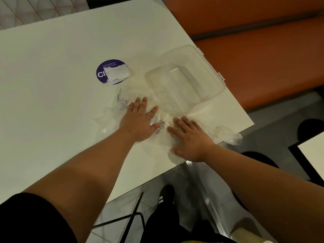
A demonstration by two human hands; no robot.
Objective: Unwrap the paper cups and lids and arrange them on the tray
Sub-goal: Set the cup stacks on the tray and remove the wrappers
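A clear plastic wrapper (122, 100) holding flattened items with purple print lies on the white table (52, 85) near its right edge. My left hand (140, 120) lies flat on the wrapper, fingers straight and spread. Beside it, my right hand (189, 139) also presses flat on the wrapper's near right part. A transparent plastic tray (206, 71) sits just beyond the hands, partly over the wrapper. What the wrapper holds is too blurred to name for sure.
A round purple sticker (103, 71) on the table is partly covered by a crumpled white tissue (117, 74). An orange bench seat (263, 50) runs along the table's right side. Below the table edge are my legs and a black shoe (166, 192).
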